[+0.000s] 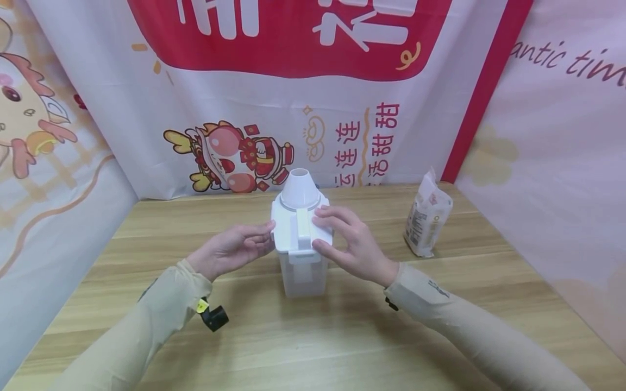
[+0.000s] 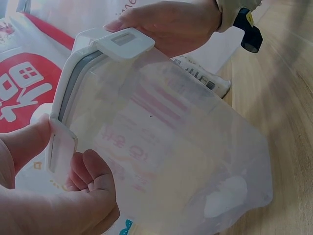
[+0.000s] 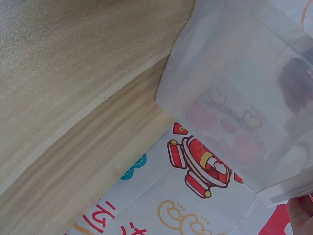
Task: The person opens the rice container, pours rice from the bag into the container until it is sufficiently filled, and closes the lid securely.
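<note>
A translucent plastic storage container (image 1: pixel 304 282) stands upright on the table, topped by a white lid (image 1: pixel 285 228) with a cone-shaped spout (image 1: pixel 300 190). My left hand (image 1: pixel 237 247) is at the lid's left side. In the left wrist view, its thumb and curled fingers pinch a white side latch (image 2: pixel 63 147), which hangs a little out from the wall. From the right, my right hand (image 1: pixel 356 244) rests on the lid with its fingers spread and loosely bent. Another latch (image 2: pixel 126 43) lies beneath that hand. The right wrist view shows mostly the container's clear wall (image 3: pixel 220 73).
A white printed packet (image 1: pixel 427 220) stands at the back right of the wooden table (image 1: pixel 313 347). Printed cloth (image 1: pixel 303 108) hangs behind the table and along both sides.
</note>
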{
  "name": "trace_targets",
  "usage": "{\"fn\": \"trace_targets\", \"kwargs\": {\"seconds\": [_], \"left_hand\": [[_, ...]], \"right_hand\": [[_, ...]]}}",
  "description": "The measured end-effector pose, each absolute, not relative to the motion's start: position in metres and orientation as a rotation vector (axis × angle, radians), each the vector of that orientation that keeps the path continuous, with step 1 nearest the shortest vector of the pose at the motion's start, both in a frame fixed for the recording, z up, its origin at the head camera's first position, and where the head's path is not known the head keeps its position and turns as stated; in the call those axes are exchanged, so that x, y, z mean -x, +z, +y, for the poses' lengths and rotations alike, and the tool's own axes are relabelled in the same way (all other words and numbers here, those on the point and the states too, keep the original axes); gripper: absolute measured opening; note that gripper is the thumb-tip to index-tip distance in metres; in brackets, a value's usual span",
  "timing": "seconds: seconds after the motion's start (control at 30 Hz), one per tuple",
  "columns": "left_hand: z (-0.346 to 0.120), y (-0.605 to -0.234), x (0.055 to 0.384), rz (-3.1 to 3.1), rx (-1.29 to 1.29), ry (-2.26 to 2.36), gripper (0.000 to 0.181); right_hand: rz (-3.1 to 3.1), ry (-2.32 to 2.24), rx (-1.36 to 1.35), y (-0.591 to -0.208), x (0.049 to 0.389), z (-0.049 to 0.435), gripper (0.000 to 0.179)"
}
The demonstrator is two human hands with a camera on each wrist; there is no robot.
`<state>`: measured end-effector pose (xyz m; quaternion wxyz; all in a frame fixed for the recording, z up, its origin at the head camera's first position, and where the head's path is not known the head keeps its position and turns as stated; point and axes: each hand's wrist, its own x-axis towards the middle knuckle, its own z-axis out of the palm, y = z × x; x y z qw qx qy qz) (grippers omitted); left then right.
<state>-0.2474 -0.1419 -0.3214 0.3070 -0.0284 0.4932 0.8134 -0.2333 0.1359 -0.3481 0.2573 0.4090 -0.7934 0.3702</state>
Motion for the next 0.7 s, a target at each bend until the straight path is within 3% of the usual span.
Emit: {"fn": "trace_targets", "kwargs": {"seconds": [0.7], "left_hand": [[-0.143,-0.3232,0.2488,1.244,0.099,2.17,0.048]], "right_hand": [[-2.151,0.985,-1.101,-0.3483,0.2319,0.1353,0.055]]}}
